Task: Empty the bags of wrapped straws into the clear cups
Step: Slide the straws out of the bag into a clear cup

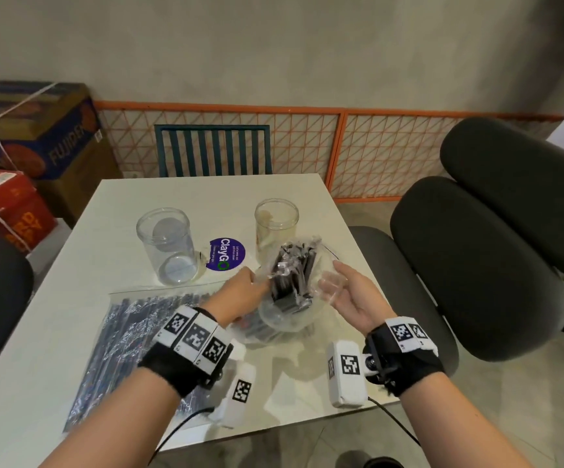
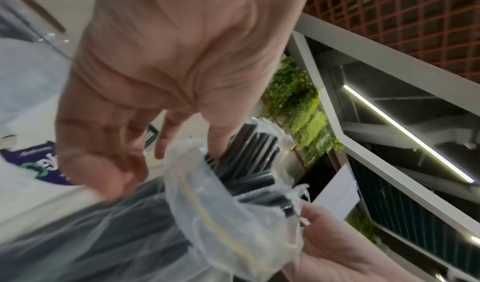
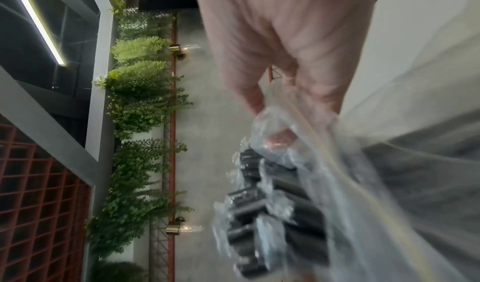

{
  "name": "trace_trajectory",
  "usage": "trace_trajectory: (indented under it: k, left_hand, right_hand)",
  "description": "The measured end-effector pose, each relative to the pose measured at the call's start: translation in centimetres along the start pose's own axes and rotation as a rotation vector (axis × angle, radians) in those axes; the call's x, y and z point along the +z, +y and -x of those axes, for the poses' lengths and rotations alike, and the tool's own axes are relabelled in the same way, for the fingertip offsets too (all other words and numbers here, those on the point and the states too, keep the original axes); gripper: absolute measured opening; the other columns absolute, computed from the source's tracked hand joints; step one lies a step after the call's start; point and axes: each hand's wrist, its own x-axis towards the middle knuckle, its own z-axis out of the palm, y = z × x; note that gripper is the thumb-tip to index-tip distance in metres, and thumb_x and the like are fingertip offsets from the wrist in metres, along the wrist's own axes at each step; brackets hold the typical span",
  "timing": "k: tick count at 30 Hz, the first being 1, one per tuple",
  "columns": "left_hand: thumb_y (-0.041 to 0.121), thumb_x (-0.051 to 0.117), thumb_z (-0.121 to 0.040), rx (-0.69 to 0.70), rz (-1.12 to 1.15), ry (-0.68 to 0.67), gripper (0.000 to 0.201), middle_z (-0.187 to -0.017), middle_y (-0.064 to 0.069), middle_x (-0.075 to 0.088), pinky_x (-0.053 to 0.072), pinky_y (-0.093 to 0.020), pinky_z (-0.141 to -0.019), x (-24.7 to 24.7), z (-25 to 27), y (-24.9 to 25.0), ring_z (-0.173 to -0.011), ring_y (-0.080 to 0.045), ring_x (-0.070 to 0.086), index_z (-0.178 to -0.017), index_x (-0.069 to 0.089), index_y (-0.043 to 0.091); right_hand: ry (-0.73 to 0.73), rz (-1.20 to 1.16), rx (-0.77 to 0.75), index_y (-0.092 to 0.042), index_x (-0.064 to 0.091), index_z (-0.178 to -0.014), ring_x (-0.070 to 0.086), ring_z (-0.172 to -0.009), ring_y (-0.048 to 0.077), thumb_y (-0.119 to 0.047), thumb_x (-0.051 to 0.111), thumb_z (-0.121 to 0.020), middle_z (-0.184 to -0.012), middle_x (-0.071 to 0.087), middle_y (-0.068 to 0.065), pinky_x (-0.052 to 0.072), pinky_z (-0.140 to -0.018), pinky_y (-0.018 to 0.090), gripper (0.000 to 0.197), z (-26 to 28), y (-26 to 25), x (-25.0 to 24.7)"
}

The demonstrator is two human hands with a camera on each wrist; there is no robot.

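Over the white table I hold a clear plastic bag upright, with black wrapped straws sticking out of its open mouth. My left hand grips the bag's left rim, one finger inside against the straws. My right hand, palm up, pinches the right rim of the bag. Two empty clear cups stand behind: the left cup and the right cup, just beyond the bag. A second bag of straws lies flat under my left forearm.
A purple round sticker lies between the cups. A teal slatted chair stands at the table's far edge, with dark padded chairs to the right. Cardboard boxes are stacked at the left, against an orange mesh fence.
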Motion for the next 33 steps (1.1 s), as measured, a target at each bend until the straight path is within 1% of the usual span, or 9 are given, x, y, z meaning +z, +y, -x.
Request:
trace_trajectory:
  k: [5, 9, 11, 14, 17, 20, 28, 31, 33]
  left_hand:
    - [0.000, 0.039, -0.095, -0.193, 0.454, 0.044, 0.020, -0.087, -0.018, 0.059, 0.053, -0.040, -0.076, 0.6, -0.5, -0.7, -0.079, -0.028, 0.057, -0.080, 0.052, 0.003]
    - [-0.010, 0.020, -0.094, -0.394, 1.228, -0.080, 0.030, -0.107, -0.027, 0.055, 0.031, -0.047, -0.108, 1.5, 0.0, -0.6, -0.103, -0.038, 0.053, -0.090, 0.049, -0.015]
    - [-0.007, 0.018, -0.093, -0.405, 1.393, -0.121, 0.037, -0.112, -0.031, 0.058, 0.033, -0.049, -0.107, 1.9, -0.3, -0.8, -0.111, -0.039, 0.054, -0.113, 0.049, -0.013]
    - [0.026, 0.033, -0.097, -0.346, 1.198, -0.137, 0.033, -0.071, -0.018, 0.070, 0.052, -0.045, -0.084, 2.3, -1.2, -1.6, -0.074, -0.028, 0.063, -0.101, 0.057, 0.005]
    - [0.044, 0.051, -0.090, -0.269, 0.918, -0.230, 0.038, -0.115, -0.013, 0.064, 0.057, -0.043, -0.064, 2.4, -1.9, -2.2, -0.093, -0.032, 0.066, -0.119, 0.049, 0.019]
    - [0.036, 0.057, -0.090, -0.232, 0.797, -0.127, 0.027, -0.106, -0.011, 0.066, 0.055, -0.034, -0.057, 2.8, -2.5, -2.8, -0.084, -0.030, 0.066, -0.105, 0.053, 0.015]
    - [0.017, 0.050, -0.093, -0.388, 1.040, 0.037, 0.025, -0.055, -0.003, 0.055, 0.048, -0.029, -0.055, 2.7, -3.2, -2.9, -0.051, -0.015, 0.054, -0.068, 0.053, 0.011]
    - [0.021, 0.046, -0.096, -0.407, 1.177, 0.012, 0.024, -0.039, 0.002, 0.055, 0.049, -0.020, -0.040, 3.1, -2.9, -3.0, -0.034, -0.010, 0.055, -0.074, 0.051, 0.013]
    - [0.024, 0.037, -0.101, -0.324, 1.222, -0.002, 0.020, -0.047, 0.001, 0.063, 0.054, -0.025, -0.056, 3.0, -1.6, -1.8, -0.061, -0.024, 0.070, -0.093, 0.054, 0.017]
  right_hand:
    - [0.035, 0.308, -0.076, -0.009, 0.055, -0.113, 0.057, -0.080, 0.020, -0.003, 0.044, -0.095, -0.089, 0.059, 0.007, 0.055, -0.071, 0.035, 0.022, 0.5, 2.0, -0.8]
    - [0.134, 0.096, 0.109, 0.007, 0.050, -0.119, 0.057, -0.105, 0.043, 0.014, 0.029, -0.075, -0.120, 0.055, 0.030, 0.050, -0.085, 0.059, 0.049, -0.3, 2.9, -2.2]
    - [0.108, -0.034, 0.143, 0.011, 0.045, -0.127, 0.056, -0.110, 0.047, 0.010, 0.030, -0.066, -0.125, 0.054, 0.031, 0.047, -0.086, 0.062, 0.062, -0.6, 3.0, -2.6]
    - [-0.030, 0.074, 0.065, -0.014, 0.046, -0.128, 0.063, -0.104, 0.037, -0.020, 0.041, -0.087, -0.119, 0.062, 0.015, 0.047, -0.085, 0.067, 0.042, -0.3, 2.7, -2.7]
    - [-0.025, 0.363, -0.021, -0.035, 0.045, -0.127, 0.067, -0.073, 0.021, -0.029, 0.043, -0.096, -0.113, 0.059, -0.005, 0.058, -0.069, 0.049, 0.031, -0.1, 1.8, -2.7]
    - [0.079, 0.574, -0.125, -0.019, 0.058, -0.105, 0.052, -0.046, 0.012, -0.019, 0.045, -0.098, -0.083, 0.054, 0.002, 0.051, -0.051, 0.030, 0.015, 0.4, 1.2, -2.5]
    - [0.154, 0.189, 0.061, -0.001, 0.055, -0.089, 0.059, -0.052, 0.018, 0.004, 0.032, -0.094, -0.068, 0.063, 0.014, 0.051, -0.046, 0.025, 0.025, -0.9, 2.0, -2.7]
    - [0.163, 0.192, 0.147, -0.007, 0.055, -0.109, 0.064, -0.084, 0.037, 0.001, 0.035, -0.089, -0.101, 0.063, 0.022, 0.055, -0.079, 0.049, 0.030, -1.3, 3.2, -2.3]
    - [0.127, 0.275, 0.160, -0.017, 0.054, -0.113, 0.062, -0.087, 0.035, -0.017, 0.047, -0.088, -0.104, 0.062, 0.015, 0.050, -0.078, 0.044, 0.026, -0.6, 2.7, -1.8]
